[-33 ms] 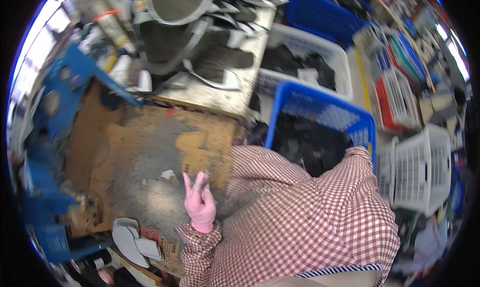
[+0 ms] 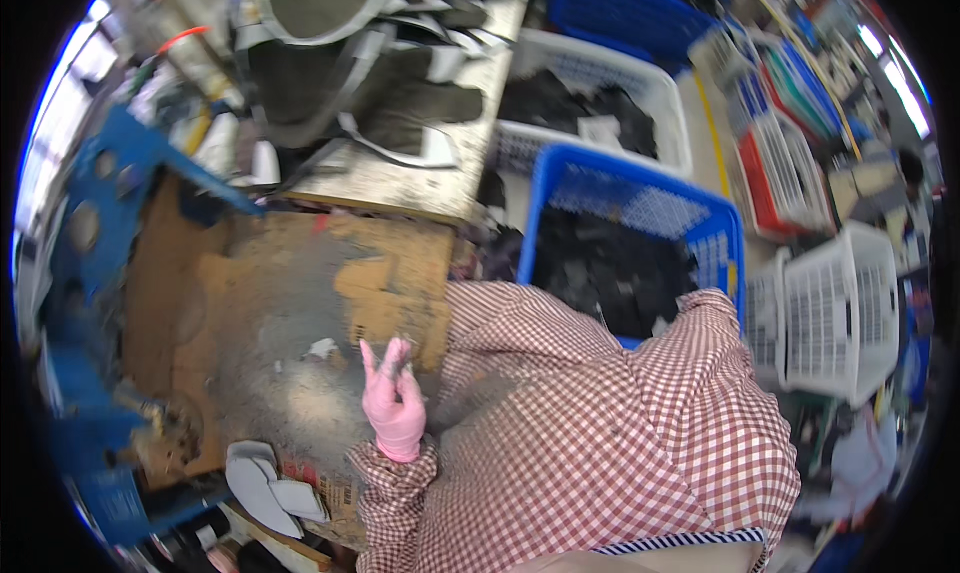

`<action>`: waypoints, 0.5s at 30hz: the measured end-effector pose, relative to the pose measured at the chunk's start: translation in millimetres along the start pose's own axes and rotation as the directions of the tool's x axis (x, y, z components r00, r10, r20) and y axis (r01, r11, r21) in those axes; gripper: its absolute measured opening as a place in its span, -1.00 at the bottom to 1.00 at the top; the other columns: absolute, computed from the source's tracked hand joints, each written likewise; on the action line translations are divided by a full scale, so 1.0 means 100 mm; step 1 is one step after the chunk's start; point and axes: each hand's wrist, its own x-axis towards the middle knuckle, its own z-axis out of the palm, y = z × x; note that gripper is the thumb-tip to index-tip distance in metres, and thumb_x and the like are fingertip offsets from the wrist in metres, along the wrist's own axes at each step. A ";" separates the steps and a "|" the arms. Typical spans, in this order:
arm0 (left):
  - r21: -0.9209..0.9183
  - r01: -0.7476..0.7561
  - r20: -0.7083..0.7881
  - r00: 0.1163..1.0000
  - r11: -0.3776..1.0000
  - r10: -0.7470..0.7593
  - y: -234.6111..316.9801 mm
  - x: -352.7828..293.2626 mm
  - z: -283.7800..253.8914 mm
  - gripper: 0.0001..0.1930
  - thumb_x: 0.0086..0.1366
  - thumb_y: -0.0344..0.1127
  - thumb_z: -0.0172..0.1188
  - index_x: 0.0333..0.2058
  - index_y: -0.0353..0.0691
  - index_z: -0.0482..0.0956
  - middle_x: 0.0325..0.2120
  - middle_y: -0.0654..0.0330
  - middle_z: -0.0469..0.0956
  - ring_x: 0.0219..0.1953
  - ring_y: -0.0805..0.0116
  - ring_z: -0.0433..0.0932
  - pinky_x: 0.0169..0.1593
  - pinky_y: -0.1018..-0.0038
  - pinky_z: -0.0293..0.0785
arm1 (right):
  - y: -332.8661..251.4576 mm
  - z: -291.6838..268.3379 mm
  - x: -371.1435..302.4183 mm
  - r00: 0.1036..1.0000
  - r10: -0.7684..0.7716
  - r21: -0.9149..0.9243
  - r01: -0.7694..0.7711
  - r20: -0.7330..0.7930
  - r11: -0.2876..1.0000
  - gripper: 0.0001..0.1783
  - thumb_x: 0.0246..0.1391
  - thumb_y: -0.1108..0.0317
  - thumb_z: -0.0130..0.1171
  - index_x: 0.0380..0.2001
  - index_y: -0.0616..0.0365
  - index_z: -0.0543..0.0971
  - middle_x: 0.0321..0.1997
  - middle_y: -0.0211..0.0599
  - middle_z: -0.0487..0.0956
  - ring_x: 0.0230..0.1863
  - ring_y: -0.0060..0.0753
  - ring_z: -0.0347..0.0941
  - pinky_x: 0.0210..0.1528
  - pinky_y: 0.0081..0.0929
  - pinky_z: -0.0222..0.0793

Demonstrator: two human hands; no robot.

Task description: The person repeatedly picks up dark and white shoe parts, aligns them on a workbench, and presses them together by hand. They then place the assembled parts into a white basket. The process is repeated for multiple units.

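Left hand (image 2: 394,408), pink-gloved, fingers raised and spread, empty, over worn cardboard-covered table (image 2: 250,303); right hand hidden behind checked sleeve (image 2: 620,423), state indeterminable.

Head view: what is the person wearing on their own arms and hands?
A pink glove covers the left hand. Both arms are in loose red-and-white checked sleeves, the left one gathered at the cuff. A dark striped hem shows at the bottom edge. The right hand is out of sight.

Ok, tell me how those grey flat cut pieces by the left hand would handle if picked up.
The grey cut pieces look thin and flat, so probably light and floppy. They lie overlapped in a loose stack near the left hand, so lifting one may drag its neighbours.
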 end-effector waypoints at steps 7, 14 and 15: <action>-0.186 0.030 0.447 0.892 0.982 0.058 0.13 0.17 0.45 -0.51 0.45 -0.52 -0.09 0.34 -0.36 0.26 -0.24 0.10 0.72 0.02 0.27 0.66 0.50 0.02 -0.17 | 1.02 1.59 -0.82 0.941 0.012 0.003 -0.014 0.338 1.000 -0.46 0.21 -0.03 0.13 -0.03 0.24 0.64 -0.06 0.11 0.64 0.06 0.05 0.56 0.16 -0.24 0.42; -0.022 -0.104 0.418 0.902 0.994 0.103 0.39 0.87 1.14 -0.30 0.28 -0.58 0.17 0.39 -0.30 0.17 0.36 -0.09 0.22 0.41 0.04 0.22 0.41 0.25 0.21 | 0.22 2.20 -0.74 0.980 -0.200 0.454 0.176 0.005 0.873 -0.58 0.22 0.00 0.13 -0.07 0.07 0.68 -0.12 -0.08 0.68 -0.03 -0.10 0.61 0.07 -0.29 0.46; 0.137 -0.253 0.457 0.874 0.958 0.166 0.38 1.08 1.25 -0.29 0.27 -0.55 0.20 0.38 -0.27 0.18 0.37 -0.07 0.22 0.41 0.03 0.20 0.41 0.24 0.20 | -0.01 2.22 -0.65 0.976 -0.215 0.519 0.171 0.025 0.838 -0.58 0.23 0.02 0.13 -0.07 0.09 0.68 -0.15 -0.10 0.69 -0.06 -0.10 0.61 0.05 -0.31 0.47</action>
